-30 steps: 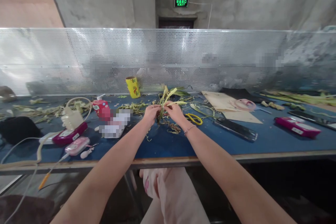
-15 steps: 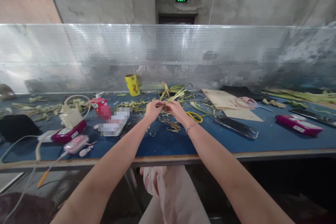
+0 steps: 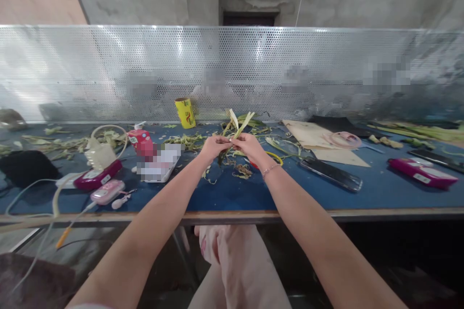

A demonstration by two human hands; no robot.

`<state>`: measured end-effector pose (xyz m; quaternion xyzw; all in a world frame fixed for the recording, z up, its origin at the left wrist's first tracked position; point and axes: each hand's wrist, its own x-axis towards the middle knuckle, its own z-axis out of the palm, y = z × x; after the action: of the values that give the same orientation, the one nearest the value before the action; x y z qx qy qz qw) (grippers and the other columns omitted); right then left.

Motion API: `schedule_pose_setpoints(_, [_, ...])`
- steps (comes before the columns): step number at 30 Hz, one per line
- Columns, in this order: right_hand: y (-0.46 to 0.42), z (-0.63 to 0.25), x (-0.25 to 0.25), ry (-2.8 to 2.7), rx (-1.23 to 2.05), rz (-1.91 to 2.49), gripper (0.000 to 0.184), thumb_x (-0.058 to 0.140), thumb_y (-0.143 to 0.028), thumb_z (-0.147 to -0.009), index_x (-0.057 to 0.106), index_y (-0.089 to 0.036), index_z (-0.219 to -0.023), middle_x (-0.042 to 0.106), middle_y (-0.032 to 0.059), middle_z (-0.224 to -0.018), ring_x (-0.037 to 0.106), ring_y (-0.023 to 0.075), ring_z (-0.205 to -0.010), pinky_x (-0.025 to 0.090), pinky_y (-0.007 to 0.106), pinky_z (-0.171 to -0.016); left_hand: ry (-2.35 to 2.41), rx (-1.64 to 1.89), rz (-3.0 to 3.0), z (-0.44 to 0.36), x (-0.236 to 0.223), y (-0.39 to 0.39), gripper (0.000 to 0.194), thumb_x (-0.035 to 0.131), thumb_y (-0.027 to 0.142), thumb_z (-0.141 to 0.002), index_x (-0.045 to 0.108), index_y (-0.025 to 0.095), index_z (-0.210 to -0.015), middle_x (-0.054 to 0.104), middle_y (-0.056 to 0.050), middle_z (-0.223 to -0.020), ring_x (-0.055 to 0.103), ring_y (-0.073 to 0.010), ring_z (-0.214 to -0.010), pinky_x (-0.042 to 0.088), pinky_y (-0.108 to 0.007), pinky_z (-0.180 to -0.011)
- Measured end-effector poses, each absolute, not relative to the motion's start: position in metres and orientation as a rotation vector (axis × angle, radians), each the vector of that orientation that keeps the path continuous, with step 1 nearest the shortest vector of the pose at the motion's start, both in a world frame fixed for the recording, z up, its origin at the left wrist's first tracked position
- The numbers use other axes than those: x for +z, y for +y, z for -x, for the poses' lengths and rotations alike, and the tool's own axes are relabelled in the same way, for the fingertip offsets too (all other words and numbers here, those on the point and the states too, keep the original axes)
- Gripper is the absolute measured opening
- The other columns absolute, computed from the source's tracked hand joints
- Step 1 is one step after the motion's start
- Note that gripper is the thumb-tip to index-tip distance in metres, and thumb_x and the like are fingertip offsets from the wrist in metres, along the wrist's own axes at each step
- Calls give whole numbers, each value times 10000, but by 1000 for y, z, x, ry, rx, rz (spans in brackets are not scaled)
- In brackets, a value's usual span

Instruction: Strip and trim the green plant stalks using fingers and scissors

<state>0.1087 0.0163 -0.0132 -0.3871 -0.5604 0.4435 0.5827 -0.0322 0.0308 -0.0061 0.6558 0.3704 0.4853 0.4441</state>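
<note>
Held up over the blue table [image 3: 232, 198] is a pale green plant stalk [image 3: 242, 126] with leaves spreading at its top. My right hand [image 3: 249, 147] is closed on its lower part. My left hand [image 3: 214, 147] meets it from the other side, thumb and fingers pinched at the stalk's base. Which fingers carry the stalk is partly hidden. Dark, withered bits hang just below the fingertips. Dry brown peelings [image 3: 242, 171] lie under my hands, and a yellow ring [image 3: 276, 157] is beside my right wrist.
Plant trimmings [image 3: 183, 143] are scattered leftward. A yellow roll [image 3: 185, 113] stands by the perforated metal screen [image 3: 145, 53]. At left are a red bottle [image 3: 140, 141], a white tray [image 3: 170, 159] and cables. To the right lie a phone [image 3: 331, 174], cardboard [image 3: 308, 135] and a magenta box [image 3: 422, 173].
My hands have drawn closer together at the stalk, which now stands more upright with its leaves forked apart. The whole view has shifted slightly.
</note>
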Motion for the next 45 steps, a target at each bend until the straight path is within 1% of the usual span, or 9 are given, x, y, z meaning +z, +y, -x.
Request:
schedule_pose_setpoints(7, [19,-114,-13,-1461,628,1059,314,650,-455,-619,569,-154,-583,501,-25,-505,451,94,-516,368,228,-515,937,1281,-1805,30,-1,28,135,709,167,-533,645,145,-650,642,-25,-615,576,-134,-602,435,-261,-643])
schedule_pose_setpoints(13, [16,-119,-8,-1660,374,1307,219,641,-364,-634,619,-154,-691,625,35,-686,541,137,-630,400,252,-608,1134,1320,-2002,35,-5,39,89,680,151,-563,676,159,-652,638,-26,-629,576,-161,-632,425,-280,-688])
schedule_pose_setpoints(17, [12,-119,-12,-2149,384,1523,266,651,-371,-625,554,-181,-465,551,14,-481,485,129,-502,371,263,-554,1122,1456,-1685,39,-10,51,121,708,186,-551,648,152,-650,632,-31,-649,571,-147,-638,425,-282,-697])
schedule_pose_setpoints(19, [12,-117,-15,-2305,399,1542,232,674,-291,-598,545,-188,-435,540,8,-455,471,127,-479,358,259,-532,1075,1491,-1553,40,-13,55,154,719,205,-543,634,148,-658,628,-24,-647,563,-133,-633,421,-270,-687])
schedule_pose_setpoints(24, [16,-118,-19,-2254,389,1459,121,594,-108,-628,608,-184,-535,629,43,-592,529,149,-557,367,257,-564,1029,1426,-1546,39,-11,49,153,715,241,-554,619,136,-612,579,9,-559,487,-88,-545,363,-229,-594])
schedule_pose_setpoints(28, [21,-122,-20,-2108,336,1403,165,549,-144,-696,549,-179,-534,601,47,-568,523,147,-554,384,263,-593,1065,1390,-1581,39,-7,43,152,702,249,-577,607,131,-569,523,30,-498,411,-65,-490,313,-226,-554])
schedule_pose_setpoints(33, [21,-119,-14,-1714,429,1229,100,451,-235,-787,508,-190,-718,608,19,-655,571,137,-601,436,264,-610,1089,1380,-1584,39,-9,46,165,696,228,-589,574,129,-640,541,25,-533,461,-74,-520,342,-220,-562])
schedule_pose_setpoints(39, [14,-109,-6,-1607,535,946,74,513,-223,-721,545,-181,-774,618,22,-748,607,139,-679,476,282,-676,1014,1342,-1629,36,-14,48,198,677,212,-599,514,153,-693,517,42,-498,445,-66,-444,338,-205,-483])
schedule_pose_setpoints(45, [15,-109,-7,-1548,586,910,163,504,-256,-716,593,-169,-821,630,19,-742,582,121,-608,452,256,-585,952,1268,-1654,32,-15,44,202,692,232,-560,557,136,-675,557,21,-549,492,-79,-501,387,-216,-512])
